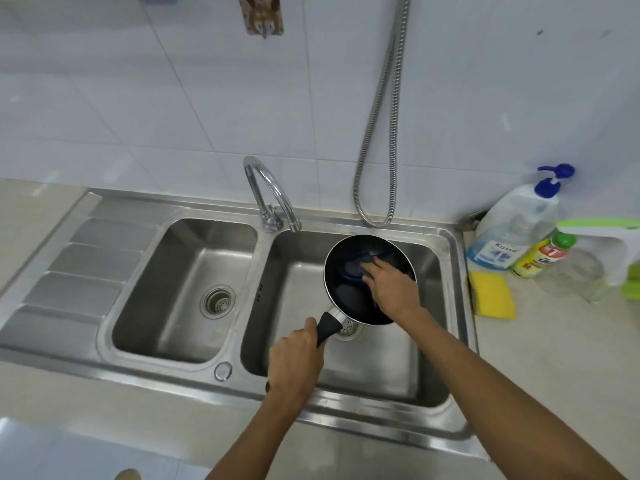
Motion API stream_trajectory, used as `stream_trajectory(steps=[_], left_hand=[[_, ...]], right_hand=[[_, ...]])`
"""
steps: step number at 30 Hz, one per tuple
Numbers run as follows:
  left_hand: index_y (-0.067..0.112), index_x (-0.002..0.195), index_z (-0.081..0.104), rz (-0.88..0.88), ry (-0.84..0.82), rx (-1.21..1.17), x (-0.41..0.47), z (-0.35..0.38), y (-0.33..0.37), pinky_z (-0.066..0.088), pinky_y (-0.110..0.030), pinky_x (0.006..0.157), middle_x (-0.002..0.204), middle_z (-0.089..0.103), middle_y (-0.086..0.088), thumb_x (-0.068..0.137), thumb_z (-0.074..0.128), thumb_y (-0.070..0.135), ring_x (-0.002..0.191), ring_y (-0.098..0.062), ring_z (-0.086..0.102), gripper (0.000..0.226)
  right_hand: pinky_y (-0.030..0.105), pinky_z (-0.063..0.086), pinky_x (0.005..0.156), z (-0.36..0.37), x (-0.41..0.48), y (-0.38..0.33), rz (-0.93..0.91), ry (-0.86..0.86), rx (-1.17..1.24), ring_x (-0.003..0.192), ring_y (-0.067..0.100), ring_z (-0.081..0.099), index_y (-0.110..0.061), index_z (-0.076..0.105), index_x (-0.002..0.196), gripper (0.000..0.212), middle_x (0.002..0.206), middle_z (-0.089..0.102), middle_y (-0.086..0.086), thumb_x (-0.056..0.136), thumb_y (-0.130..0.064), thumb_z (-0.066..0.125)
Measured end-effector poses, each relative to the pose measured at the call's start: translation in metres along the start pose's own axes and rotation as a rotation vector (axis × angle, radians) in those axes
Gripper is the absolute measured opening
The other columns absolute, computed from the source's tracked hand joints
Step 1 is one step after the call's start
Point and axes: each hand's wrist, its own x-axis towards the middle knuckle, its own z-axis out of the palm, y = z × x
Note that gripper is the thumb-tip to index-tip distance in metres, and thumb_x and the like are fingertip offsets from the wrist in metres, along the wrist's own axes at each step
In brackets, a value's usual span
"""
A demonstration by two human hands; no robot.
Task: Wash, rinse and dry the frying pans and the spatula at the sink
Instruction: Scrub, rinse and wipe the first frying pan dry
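The left hand is wrapped tight round the black handle of the frying pan, holding it over the right basin of the steel sink. The right hand presses a dark blue cloth onto the pan's floor with flattish fingers (blurred; it could be a pad). Wiping well likely means bracing the handle and circling out to the rim. The tap stands far left of the pan. On the right counter sit a yellow sponge and a pump bottle, with white tiles behind.
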Motion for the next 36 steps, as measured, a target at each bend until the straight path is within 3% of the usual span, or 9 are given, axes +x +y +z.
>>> stream_trajectory(steps=[5, 9, 12, 18, 21, 24, 29, 32, 36], left_hand=[[0.021, 0.105, 0.048, 0.018, -0.018, -0.014, 0.006, 0.001, 0.009, 0.049, -0.033, 0.059, 0.087, 0.073, 0.0, 0.1, 0.052, 0.049, 0.075, -0.023, 0.073, 0.028], [0.022, 0.105, 0.047, 0.007, -0.038, 0.004, 0.004, 0.003, 0.009, 0.042, -0.03, 0.053, 0.082, 0.072, 0.001, 0.101, 0.052, 0.046, 0.069, -0.021, 0.072, 0.025], [0.021, 0.105, 0.048, -0.005, -0.029, -0.013, 0.004, 0.003, 0.002, 0.041, -0.029, 0.052, 0.081, 0.072, 0.002, 0.102, 0.051, 0.046, 0.067, -0.02, 0.072, 0.025], [0.02, 0.102, 0.049, -0.056, -0.039, -0.175, 0.005, 0.01, -0.006, 0.056, -0.035, 0.062, 0.083, 0.071, 0.001, 0.101, 0.047, 0.055, 0.072, -0.022, 0.071, 0.035], [0.019, 0.097, 0.047, -0.092, -0.066, -0.25, 0.004, 0.014, -0.008, 0.053, -0.037, 0.065, 0.088, 0.07, -0.001, 0.099, 0.05, 0.055, 0.079, -0.025, 0.07, 0.036], [0.017, 0.098, 0.05, -0.125, -0.105, -0.337, 0.004, 0.018, -0.004, 0.057, -0.042, 0.074, 0.091, 0.069, -0.004, 0.098, 0.052, 0.056, 0.083, -0.029, 0.069, 0.039], [0.013, 0.1, 0.053, -0.127, -0.133, -0.408, 0.004, 0.021, 0.012, 0.054, -0.041, 0.072, 0.092, 0.069, -0.008, 0.098, 0.053, 0.055, 0.084, -0.032, 0.068, 0.042], [0.014, 0.096, 0.053, -0.121, -0.139, -0.452, 0.004, 0.023, 0.024, 0.047, -0.036, 0.064, 0.089, 0.069, -0.008, 0.098, 0.055, 0.053, 0.077, -0.029, 0.064, 0.039], [0.012, 0.098, 0.058, -0.136, -0.172, -0.556, 0.002, 0.028, 0.044, 0.048, -0.036, 0.065, 0.088, 0.069, -0.009, 0.098, 0.058, 0.046, 0.079, -0.031, 0.065, 0.035]], right_hand=[[0.043, 0.048, 0.097, 0.004, -0.032, -0.018, -0.001, -0.129, 0.1, 0.127, 0.031, 0.058, -0.032, 0.055, 0.137, 0.037, 0.146, 0.056, 0.003, 0.104, -0.044, 0.045], [0.042, 0.051, 0.086, -0.014, -0.036, -0.04, 0.076, -0.146, 0.383, 0.099, 0.03, 0.066, -0.028, 0.056, 0.094, 0.031, 0.103, 0.072, -0.001, 0.1, -0.055, 0.042], [0.042, 0.054, 0.081, -0.032, -0.039, -0.047, 0.07, -0.186, 0.682, 0.077, 0.015, 0.067, -0.023, 0.056, 0.081, 0.037, 0.078, 0.069, -0.007, 0.098, -0.055, 0.048], [0.029, 0.052, 0.078, -0.055, -0.063, -0.033, -0.019, -0.194, 1.023, 0.08, 0.008, 0.066, -0.024, 0.067, 0.091, 0.028, 0.084, 0.07, -0.005, 0.1, -0.048, 0.057], [0.029, 0.052, 0.089, -0.063, -0.09, 0.007, 0.027, -0.045, 0.848, 0.096, 0.005, 0.069, -0.035, 0.069, 0.106, 0.023, 0.1, 0.074, -0.014, 0.101, -0.051, 0.054], [0.019, 0.047, 0.077, -0.066, -0.131, 0.055, 0.14, 0.128, 0.629, 0.087, 0.003, 0.066, -0.041, 0.066, 0.102, 0.015, 0.092, 0.071, -0.022, 0.101, -0.049, 0.054], [0.035, 0.047, 0.063, -0.039, -0.21, 0.122, 0.36, 0.213, 0.142, 0.084, 0.028, 0.066, -0.031, 0.064, 0.124, 0.034, 0.091, 0.07, -0.002, 0.101, -0.049, 0.047], [0.037, 0.051, 0.06, -0.023, -0.247, 0.143, 0.451, 0.185, 0.036, 0.081, 0.028, 0.066, -0.028, 0.064, 0.124, 0.05, 0.09, 0.068, 0.0, 0.097, -0.058, 0.034], [0.052, 0.055, 0.074, 0.023, -0.275, 0.14, 0.474, 0.13, -0.208, 0.107, 0.044, 0.064, -0.025, 0.066, 0.134, 0.052, 0.136, 0.063, 0.015, 0.101, -0.057, 0.042]])
